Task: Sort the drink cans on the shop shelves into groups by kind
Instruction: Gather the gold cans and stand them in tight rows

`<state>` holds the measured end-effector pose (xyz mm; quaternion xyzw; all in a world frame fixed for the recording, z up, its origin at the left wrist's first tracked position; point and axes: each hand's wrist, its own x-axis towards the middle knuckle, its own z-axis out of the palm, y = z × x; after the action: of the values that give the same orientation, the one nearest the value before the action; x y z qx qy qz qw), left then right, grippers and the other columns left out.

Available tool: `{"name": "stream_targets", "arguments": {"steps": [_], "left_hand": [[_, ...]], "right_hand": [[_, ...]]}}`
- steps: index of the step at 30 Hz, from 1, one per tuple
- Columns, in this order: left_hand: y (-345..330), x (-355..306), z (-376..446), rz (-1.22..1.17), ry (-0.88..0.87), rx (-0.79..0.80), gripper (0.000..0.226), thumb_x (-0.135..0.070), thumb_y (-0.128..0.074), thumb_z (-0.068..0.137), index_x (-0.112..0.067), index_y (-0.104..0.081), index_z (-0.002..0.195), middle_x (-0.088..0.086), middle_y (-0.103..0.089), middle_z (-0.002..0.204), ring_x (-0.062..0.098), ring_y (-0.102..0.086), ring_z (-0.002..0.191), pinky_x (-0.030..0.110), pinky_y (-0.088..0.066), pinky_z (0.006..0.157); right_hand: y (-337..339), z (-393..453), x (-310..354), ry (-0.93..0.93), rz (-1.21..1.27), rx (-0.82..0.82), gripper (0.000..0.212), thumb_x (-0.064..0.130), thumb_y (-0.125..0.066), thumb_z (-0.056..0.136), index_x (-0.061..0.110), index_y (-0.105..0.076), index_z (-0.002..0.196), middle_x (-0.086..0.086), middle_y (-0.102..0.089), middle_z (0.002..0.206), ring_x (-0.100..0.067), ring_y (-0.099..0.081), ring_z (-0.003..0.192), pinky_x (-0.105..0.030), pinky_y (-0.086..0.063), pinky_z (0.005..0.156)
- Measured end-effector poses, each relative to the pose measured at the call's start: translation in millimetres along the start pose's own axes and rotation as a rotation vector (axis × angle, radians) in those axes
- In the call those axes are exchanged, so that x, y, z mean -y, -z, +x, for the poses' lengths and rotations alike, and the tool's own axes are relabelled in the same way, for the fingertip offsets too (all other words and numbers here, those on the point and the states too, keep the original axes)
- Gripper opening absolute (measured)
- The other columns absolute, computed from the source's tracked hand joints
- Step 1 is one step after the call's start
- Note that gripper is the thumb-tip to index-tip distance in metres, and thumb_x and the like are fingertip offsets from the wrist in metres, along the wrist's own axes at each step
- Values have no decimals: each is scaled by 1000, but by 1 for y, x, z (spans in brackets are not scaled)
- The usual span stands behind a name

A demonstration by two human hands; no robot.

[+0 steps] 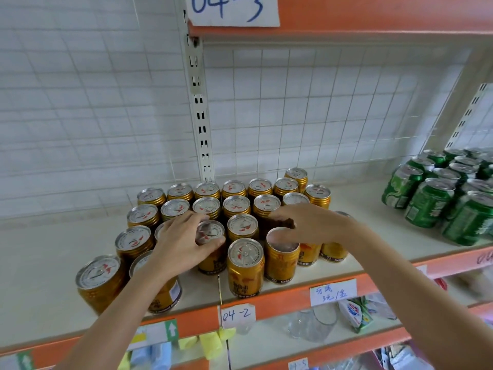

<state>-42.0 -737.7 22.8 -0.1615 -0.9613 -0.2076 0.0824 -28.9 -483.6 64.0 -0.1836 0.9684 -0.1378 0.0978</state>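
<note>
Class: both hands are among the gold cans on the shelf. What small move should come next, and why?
Probably the left hand should nudge the gold metal can it grips back level with its neighbours: it sits slightly out of line. The green metal cans already stand apart on the right.

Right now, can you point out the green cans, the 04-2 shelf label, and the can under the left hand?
green cans (429, 206), head view, side of a front can.
04-2 label (238, 314), head view, middle of the paper.
gold can (210, 232), head view, its lid, left hand (184, 241) around it.
</note>
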Motion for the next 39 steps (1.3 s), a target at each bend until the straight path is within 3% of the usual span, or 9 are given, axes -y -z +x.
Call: {"name": "stream_targets", "arguments": {"steps": [2,4,8,18,22,25,29,33,39], "left_hand": [[2,-3,1,-68,-28,-22,61,-57,-53,83,-23,-45,133,-6,-48,132,12,-46,121,33,-38,100],[4,-10,2,-103,-74,-16,60,-56,-52,85,-24,-43,135,-9,-43,136,8,-43,123,27,-37,97],[4,-24,13,-75,-164,9,64,-57,-47,86,-22,-39,139,-7,-40,138,8,-42,124,24,-36,98],[-22,-30,8,-98,-203,29,66,-58,-51,83,-18,-44,135,-11,-40,126,6,-44,115,35,-41,100],[-14,-25,3,-107,-226,20,54,-47,-51,89,-20,-44,135,-11,-43,130,4,-46,115,23,-41,95],[-2,-8,-11,-100,-210,-38,41,-35,-55,90,-20,-52,128,-11,-49,125,4,-49,110,22,-43,92],[21,32,-42,-29,-130,-125,35,-30,-63,86,-22,-59,120,-12,-52,120,5,-48,113,20,-34,95],[43,77,-81,26,58,-182,49,-57,-54,83,-22,-62,116,-9,-53,115,15,-50,110,29,-40,93],[49,106,-113,-95,298,-161,67,-51,-63,71,-21,-49,130,-2,-48,121,14,-52,105,20,-38,88]], "right_hand": [[-1,-13,-10,9,-100,23,51,58,-63,78,26,-53,117,13,-60,113,-10,-54,101,-30,-43,85],[-11,-16,-15,12,-209,-26,56,63,-65,70,31,-51,114,17,-57,105,-5,-46,98,-32,-36,89],[-18,-7,-14,-3,-249,-133,64,63,-61,75,26,-47,125,9,-54,118,-12,-43,113,-35,-27,103],[-26,-4,-13,-88,-292,-285,66,61,-54,81,19,-37,129,2,-45,129,-16,-44,119,-33,-34,100],[-19,-18,6,58,-199,-362,58,57,-50,86,21,-41,131,5,-42,132,-14,-40,122,-29,-35,100],[-22,-25,33,171,-127,-259,62,59,-49,86,22,-39,135,6,-41,131,-12,-44,117,-27,-41,91],[-44,-9,53,141,-177,-107,75,66,-52,79,24,-29,137,6,-35,135,-16,-45,120,-32,-45,92],[-55,3,67,180,-101,-126,71,59,-61,77,24,-32,131,5,-36,126,-14,-48,112,-26,-43,91],[-67,18,98,224,-97,-150,68,62,-57,78,25,-32,130,4,-26,121,-17,-52,103,-25,-46,86]]}}
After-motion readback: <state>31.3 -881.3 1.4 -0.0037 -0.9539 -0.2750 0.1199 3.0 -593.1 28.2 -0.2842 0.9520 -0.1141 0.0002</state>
